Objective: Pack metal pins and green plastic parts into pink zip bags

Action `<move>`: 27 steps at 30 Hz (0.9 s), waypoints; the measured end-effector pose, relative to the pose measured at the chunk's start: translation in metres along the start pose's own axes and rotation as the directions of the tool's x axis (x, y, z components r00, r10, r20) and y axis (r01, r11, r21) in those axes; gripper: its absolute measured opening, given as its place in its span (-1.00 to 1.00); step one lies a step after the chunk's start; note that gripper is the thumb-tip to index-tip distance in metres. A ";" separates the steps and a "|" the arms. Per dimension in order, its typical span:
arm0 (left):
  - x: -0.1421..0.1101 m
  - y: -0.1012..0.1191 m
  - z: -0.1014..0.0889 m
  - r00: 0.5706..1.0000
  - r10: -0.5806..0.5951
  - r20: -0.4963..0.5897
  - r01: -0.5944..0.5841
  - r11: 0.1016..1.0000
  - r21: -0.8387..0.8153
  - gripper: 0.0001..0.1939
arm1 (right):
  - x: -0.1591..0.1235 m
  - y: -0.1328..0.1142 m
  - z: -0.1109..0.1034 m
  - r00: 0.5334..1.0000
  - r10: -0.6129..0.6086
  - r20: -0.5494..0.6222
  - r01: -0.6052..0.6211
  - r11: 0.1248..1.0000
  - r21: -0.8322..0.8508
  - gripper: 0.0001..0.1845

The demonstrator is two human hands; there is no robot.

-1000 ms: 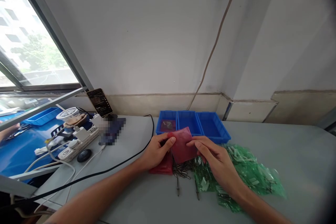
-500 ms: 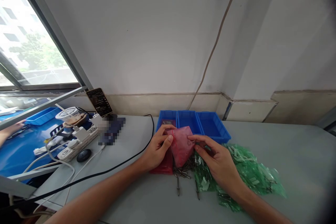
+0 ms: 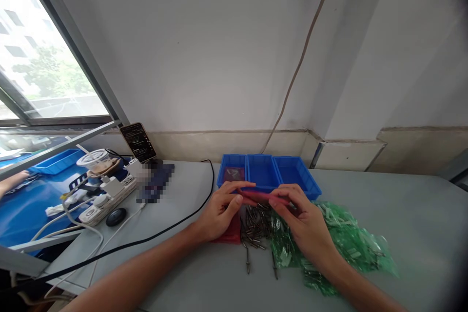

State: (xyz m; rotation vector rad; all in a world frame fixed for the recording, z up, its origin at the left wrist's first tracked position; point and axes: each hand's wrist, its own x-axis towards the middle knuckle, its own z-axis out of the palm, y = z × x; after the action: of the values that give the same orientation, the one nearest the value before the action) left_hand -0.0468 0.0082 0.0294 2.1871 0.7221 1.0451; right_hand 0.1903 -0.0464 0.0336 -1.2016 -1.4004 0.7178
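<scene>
Between my two hands is a small red plastic bag, seen nearly edge-on. My left hand pinches its left end with thumb and fingers. At the other end, my right hand grips it the same way. Beneath lies a pile of metal pop rivets, with two loose rivets nearer me. More red bags lie under my left hand, partly covered. Green plastic bags are heaped beside and beyond my right hand.
Behind my hands stand three joined blue bins; the left one holds a red bag. A black cable crosses the table on the left, near a power strip, a mouse and a phone on a stand. Another person's hand shows far left.
The red bag has tipped from facing me to nearly flat between my hands. My left fingers have stretched along it, and more of the rivet pile now shows.
</scene>
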 end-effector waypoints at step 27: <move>-0.001 -0.002 0.008 0.993 0.049 -0.103 -0.031 0.985 0.171 -0.68 | -0.007 0.002 0.004 0.982 0.152 0.114 -0.165 0.980 0.115 -0.72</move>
State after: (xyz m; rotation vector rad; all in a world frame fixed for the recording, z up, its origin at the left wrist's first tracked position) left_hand -0.0414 0.0063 0.0232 2.3110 0.8461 1.1670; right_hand 0.1861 -0.0514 0.0282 -1.2012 -1.3337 0.9778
